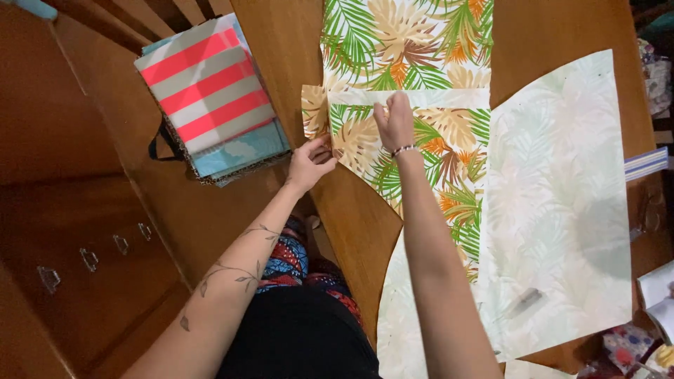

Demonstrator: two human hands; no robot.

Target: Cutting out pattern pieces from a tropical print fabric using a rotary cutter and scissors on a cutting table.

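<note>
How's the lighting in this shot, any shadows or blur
Head view: warm, dim light; the wooden table looks orange-brown. A soft grey shadow falls on the pale fabric. The left hand and right hand look sharp; bottom-right clutter is indistinct.

Left hand (309, 163) pinched edge of leaf-print fabric piece (414, 151) at desk (281, 49) edge. Right hand (394, 121), fingers closed, gripped its folded top hem. Pale reversed fabric (562, 210) lay alongside. Striped folded cloths (207, 88) sat stacked beside desk.

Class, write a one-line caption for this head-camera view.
Both hands, left hand and right hand, pinch the folded edge of palm-leaf print fabric on a wooden table.
</note>
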